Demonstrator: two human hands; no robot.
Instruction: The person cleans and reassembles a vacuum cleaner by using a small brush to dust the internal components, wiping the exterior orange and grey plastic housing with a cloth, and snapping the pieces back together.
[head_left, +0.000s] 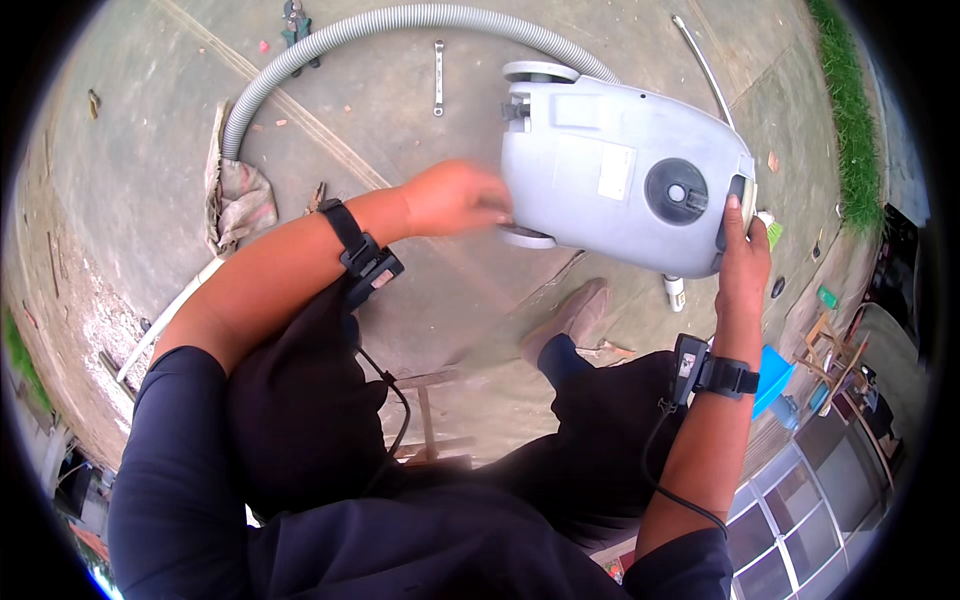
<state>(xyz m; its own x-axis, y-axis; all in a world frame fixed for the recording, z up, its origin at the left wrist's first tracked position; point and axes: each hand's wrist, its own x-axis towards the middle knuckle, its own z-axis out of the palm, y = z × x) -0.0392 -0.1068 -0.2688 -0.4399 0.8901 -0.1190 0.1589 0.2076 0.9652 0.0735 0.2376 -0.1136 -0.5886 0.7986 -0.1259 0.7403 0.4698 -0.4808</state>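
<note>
A grey canister vacuum cleaner (570,170) is turned with its underside up, showing two wheels at its left end and a round dark swivel caster (676,192) towards its right end. My right hand (745,250) grips the right end, with the thumb over the rim by a dark recess. My left hand (455,198) is beside the left end, close to the lower wheel (526,237). Motion smears its fingers, and whether they touch the body is unclear. A ribbed grey hose (400,18) arcs behind the vacuum cleaner.
A spanner (438,80) and green-handled pliers (297,35) lie on the concrete floor. A crumpled sack (245,200) lies by the hose's left end. A thin metal tube (705,68) is at the upper right, near a grass strip (853,130). My shoe (575,315) stands below the vacuum cleaner.
</note>
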